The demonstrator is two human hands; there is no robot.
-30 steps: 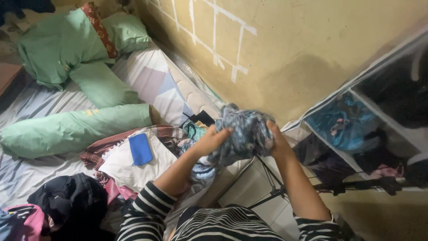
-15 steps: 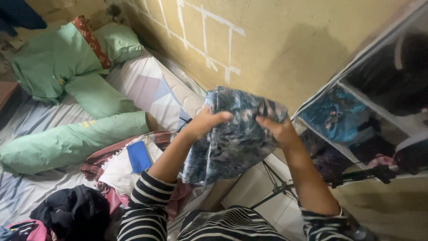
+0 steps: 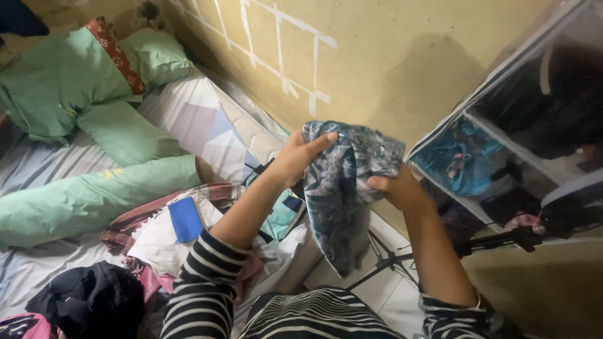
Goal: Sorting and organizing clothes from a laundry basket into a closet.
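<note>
I hold a blue-grey patterned garment (image 3: 342, 201) up in front of me with both hands. My left hand (image 3: 300, 157) grips its upper left edge, fingers laid along the top. My right hand (image 3: 397, 188) pinches the cloth at its right side, a little lower. The garment hangs folded lengthwise, its lower end pointing down toward the floor. Both my arms wear black-and-white striped sleeves.
A bed (image 3: 188, 113) on the left carries green pillows (image 3: 75, 81), a green bolster (image 3: 94, 194) and a pile of clothes (image 3: 169, 232) with a blue cloth on top. A fabric wardrobe (image 3: 502, 163) with stuffed shelves stands at the right. A tripod leg (image 3: 389, 260) crosses the tiled floor.
The bunched garment was lifted and spread out wide, then folded narrower so it now hangs lengthwise. My hands rose and moved closer together.
</note>
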